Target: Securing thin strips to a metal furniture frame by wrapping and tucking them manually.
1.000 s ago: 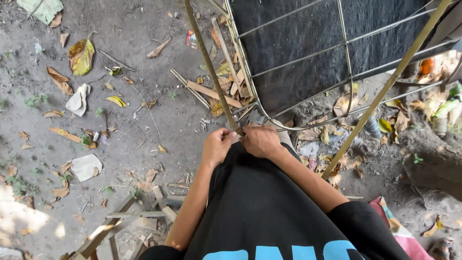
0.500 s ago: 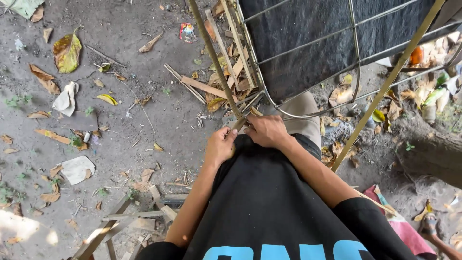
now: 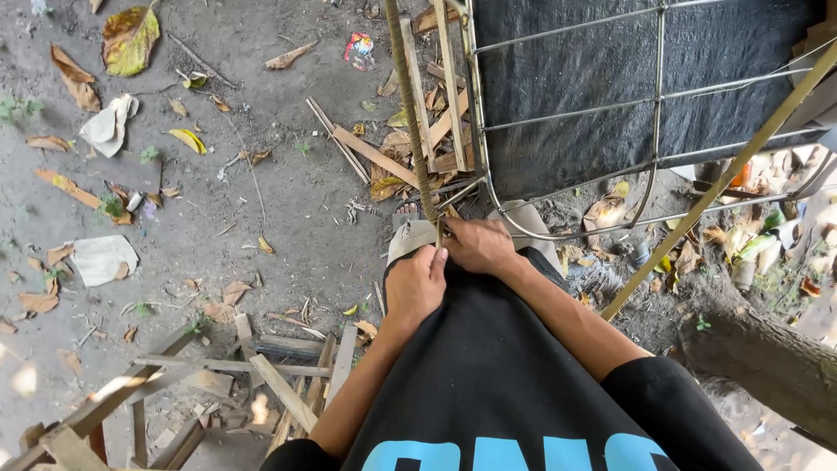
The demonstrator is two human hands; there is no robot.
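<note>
Gripping one thin bamboo strip (image 3: 410, 113), both hands, left (image 3: 415, 284) and right (image 3: 478, 245), are closed around it

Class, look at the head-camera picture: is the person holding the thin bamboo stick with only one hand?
No. Both the left hand and the right hand close around the lower end of the thin bamboo stick, side by side.

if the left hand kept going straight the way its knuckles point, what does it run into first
Probably the thin stick that the left hand grips at its lower end; just past it lies the wire frame's curved corner, though depth is hard to judge.
</note>
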